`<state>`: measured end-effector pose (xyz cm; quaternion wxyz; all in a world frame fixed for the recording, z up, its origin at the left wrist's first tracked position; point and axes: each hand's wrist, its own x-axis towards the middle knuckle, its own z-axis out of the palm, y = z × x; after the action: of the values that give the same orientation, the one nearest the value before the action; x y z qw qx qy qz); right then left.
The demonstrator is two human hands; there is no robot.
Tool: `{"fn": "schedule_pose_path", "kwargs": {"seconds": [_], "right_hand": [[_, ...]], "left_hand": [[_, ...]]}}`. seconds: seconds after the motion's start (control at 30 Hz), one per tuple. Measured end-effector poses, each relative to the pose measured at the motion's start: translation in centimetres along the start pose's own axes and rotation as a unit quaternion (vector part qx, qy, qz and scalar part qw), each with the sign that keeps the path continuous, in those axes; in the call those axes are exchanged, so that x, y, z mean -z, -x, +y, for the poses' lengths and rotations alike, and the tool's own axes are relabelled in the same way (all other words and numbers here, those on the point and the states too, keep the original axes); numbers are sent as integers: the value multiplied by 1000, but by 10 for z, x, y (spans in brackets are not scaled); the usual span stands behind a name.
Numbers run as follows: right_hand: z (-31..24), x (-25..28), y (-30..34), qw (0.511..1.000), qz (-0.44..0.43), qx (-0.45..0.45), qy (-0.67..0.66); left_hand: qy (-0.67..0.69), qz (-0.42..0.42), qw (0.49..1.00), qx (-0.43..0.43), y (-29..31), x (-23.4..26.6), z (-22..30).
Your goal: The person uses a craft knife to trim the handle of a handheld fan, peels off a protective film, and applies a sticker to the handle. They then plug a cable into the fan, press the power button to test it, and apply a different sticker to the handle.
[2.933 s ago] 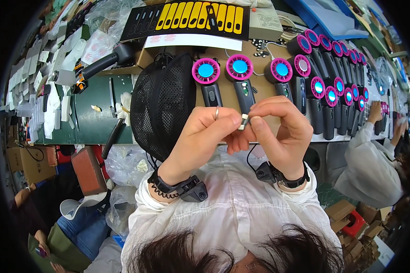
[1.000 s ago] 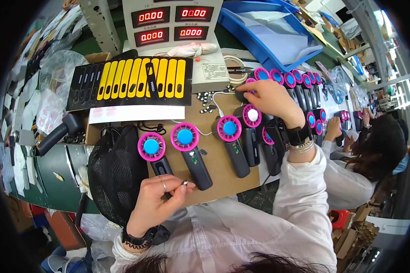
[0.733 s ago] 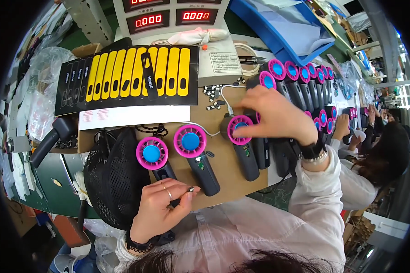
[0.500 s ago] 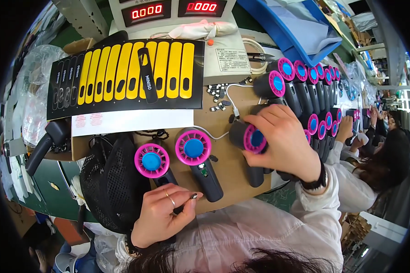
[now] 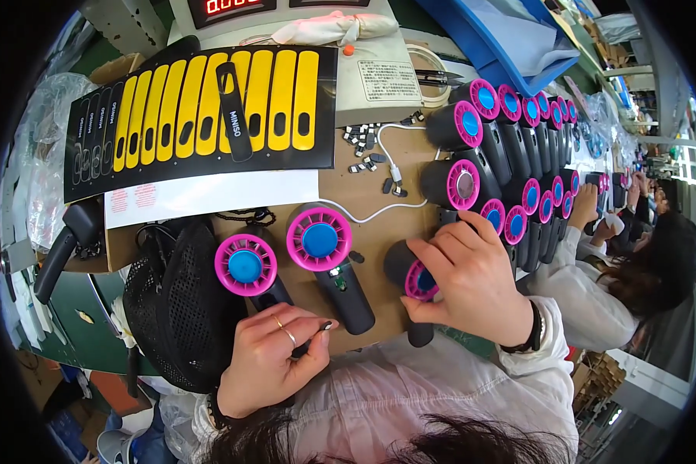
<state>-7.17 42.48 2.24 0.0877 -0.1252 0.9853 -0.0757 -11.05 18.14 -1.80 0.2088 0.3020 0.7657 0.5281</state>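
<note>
My right hand (image 5: pixel 475 282) is closed round the head of a dark handheld fan (image 5: pixel 421 281) with a pink ring and blue centre, near the front edge of the cardboard. Its handle points down toward me, partly behind my fingers. My left hand (image 5: pixel 274 356) pinches a small dark piece (image 5: pixel 326 325) between thumb and fingertips. Between the hands lies another fan (image 5: pixel 318 240), a small green part showing in an opening on its handle. A third fan (image 5: pixel 246 265) lies just beyond my left hand, which hides the end of its handle.
Rows of similar fans (image 5: pixel 530 147) stand at the right. A white cable (image 5: pixel 395 172) crosses the cardboard (image 5: pixel 379 224) near small black-and-white pieces (image 5: pixel 361 137). A black sheet with yellow strips (image 5: pixel 325 147) lies at the back left, above a black mesh bag (image 5: pixel 182 309). Beyond are a blue tray (image 5: pixel 510 54) and a co-worker (image 5: pixel 611 271).
My right hand has drawn the fan toward me, away from the rows, uncovering another fan behind it. My left hand still pinches the small piece. The whole view has shifted slightly.
</note>
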Motion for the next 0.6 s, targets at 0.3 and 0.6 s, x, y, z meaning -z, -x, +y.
{"fn": "schedule_pose_path", "kwargs": {"seconds": [0.3, 0.6], "right_hand": [[40, -3, -34, 994, 101, 13, 26], [46, -34, -56, 987, 93, 18, 128]], "left_hand": [[-6, 5, 1000, -13, 5, -4, 2], [-1, 18, 999, -36, 13, -4, 8]]}}
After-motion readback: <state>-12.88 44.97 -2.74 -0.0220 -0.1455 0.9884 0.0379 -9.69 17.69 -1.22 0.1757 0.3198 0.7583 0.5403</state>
